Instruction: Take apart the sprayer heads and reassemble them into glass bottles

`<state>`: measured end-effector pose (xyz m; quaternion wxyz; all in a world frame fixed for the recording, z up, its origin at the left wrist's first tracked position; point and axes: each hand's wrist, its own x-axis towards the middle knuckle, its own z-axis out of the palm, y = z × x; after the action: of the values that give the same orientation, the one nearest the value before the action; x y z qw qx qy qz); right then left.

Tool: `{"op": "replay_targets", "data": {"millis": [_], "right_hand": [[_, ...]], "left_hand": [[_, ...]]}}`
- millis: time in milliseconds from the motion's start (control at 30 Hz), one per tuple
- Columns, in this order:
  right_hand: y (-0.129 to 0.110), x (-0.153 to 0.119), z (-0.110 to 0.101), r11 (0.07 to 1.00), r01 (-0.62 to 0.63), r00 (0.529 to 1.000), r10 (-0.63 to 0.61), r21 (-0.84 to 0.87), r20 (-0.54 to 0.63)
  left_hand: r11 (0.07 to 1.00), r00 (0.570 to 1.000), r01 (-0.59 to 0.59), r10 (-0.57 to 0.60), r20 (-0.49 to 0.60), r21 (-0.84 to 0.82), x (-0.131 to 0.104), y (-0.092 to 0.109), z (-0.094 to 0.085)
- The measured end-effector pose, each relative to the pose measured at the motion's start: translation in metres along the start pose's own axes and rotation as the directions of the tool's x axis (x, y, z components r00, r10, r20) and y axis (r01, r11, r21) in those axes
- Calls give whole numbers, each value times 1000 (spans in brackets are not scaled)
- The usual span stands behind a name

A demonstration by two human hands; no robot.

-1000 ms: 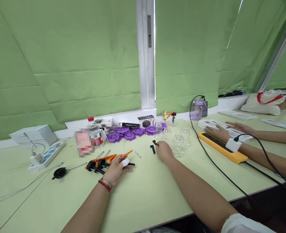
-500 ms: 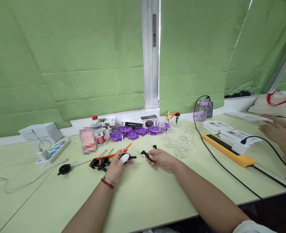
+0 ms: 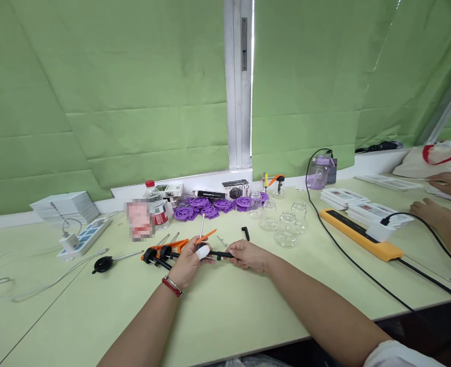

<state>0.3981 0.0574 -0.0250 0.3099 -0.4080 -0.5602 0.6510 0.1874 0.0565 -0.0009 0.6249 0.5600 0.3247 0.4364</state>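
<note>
Left hand: ours (image 3: 185, 266) is closed around the orange-and-black assembly (image 3: 207, 238), with the white-wrapped thumb on top and a thin metal rod (image 3: 202, 225) sticking up past the fingers.
Right hand: we've got a narrow pinch (image 3: 251, 255) on the outer end of the black tube (image 3: 220, 254).
Black tube: bridges the gap between our hands, just above the table (image 3: 225, 316). Its inner end meets the assembly, but we honestly can't tell if it's seated.
Long axis: pretty much side to side for us, roughly in line between both grips.
Nearer hand: right for the tube, left for the assembly.
Spare elbow piece (image 3: 245, 233): lying on the table just beyond our right hand, long axis mostly pointing away from us.
Small metal pin (image 3: 220, 240): beyond the tube, between our hands, untouched.
</note>
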Motion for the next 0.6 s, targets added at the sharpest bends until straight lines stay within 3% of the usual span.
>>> {"op": "replay_targets", "data": {"millis": [333,600], "right_hand": [[0,0,10,997,45,999,-44,69,-20],[2,2,21,997,82,991,-83,-11,-102]], "left_hand": [[989,999,-27,32,-32,149,2,-8,-5],[984,998,-8,17,-55,175,1,-8,-3]]}}
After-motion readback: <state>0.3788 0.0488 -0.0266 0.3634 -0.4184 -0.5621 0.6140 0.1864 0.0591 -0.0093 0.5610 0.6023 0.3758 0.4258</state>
